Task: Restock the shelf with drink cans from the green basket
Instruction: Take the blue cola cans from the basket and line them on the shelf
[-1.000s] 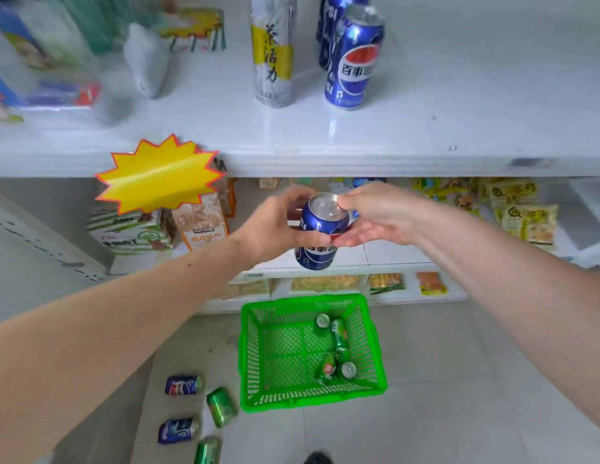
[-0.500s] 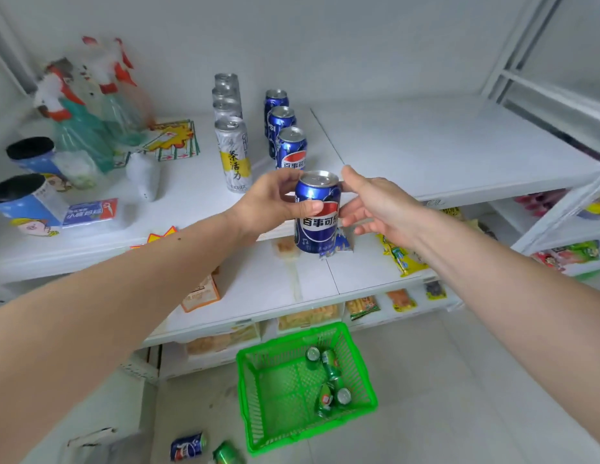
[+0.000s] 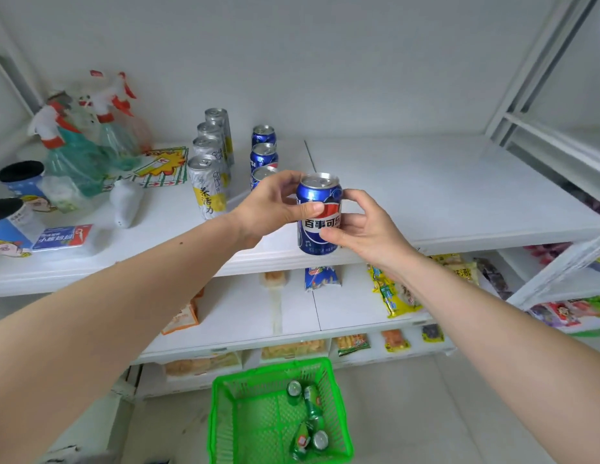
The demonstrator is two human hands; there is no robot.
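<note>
A blue Pepsi can (image 3: 318, 226) stands upright at the front edge of the white upper shelf (image 3: 425, 195), held between both hands. My left hand (image 3: 271, 205) grips its upper left side, thumb across the label. My right hand (image 3: 362, 226) grips its right side. Behind it is a row of three blue cans (image 3: 264, 152), the nearest partly hidden by my left hand. Left of those stands a row of tall silver cans (image 3: 208, 185). The green basket (image 3: 224, 416) sits on the floor below with several green cans (image 3: 308, 420) inside.
Spray bottles (image 3: 77, 135), blue cups (image 3: 20, 182) and a small packet (image 3: 62, 237) fill the shelf's left side. Snack packets (image 3: 392, 296) lie on the lower shelves. A white shelf frame (image 3: 539, 95) rises at the right.
Both hands carried the blue can up from below the shelf edge to the upper shelf's front edge. My right hand closed from loosely beside the can to gripping it.
</note>
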